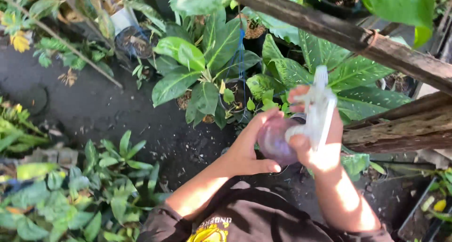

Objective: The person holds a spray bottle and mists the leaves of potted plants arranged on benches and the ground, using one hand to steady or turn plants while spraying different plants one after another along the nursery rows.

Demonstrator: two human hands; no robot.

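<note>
From the head camera, the left hand point(249, 145) cups a rounded purple plastic spray bottle point(275, 141) just right of centre, fingers curled around its side. The right hand point(318, 138) closes its fingers on the white plastic trigger sprayer head point(318, 105) at the bottle's top. Potted plants with broad speckled green leaves point(207, 68) crowd the 12 o'clock side, close behind the bottle. Rough brown wooden beams point(376, 46) cross from 1 to 3 o'clock, hemming the right hand. Dark bare ground point(108, 105) lies open at 9 o'clock, bordered by low leafy shrubs point(94, 185) at 8 o'clock.
</note>
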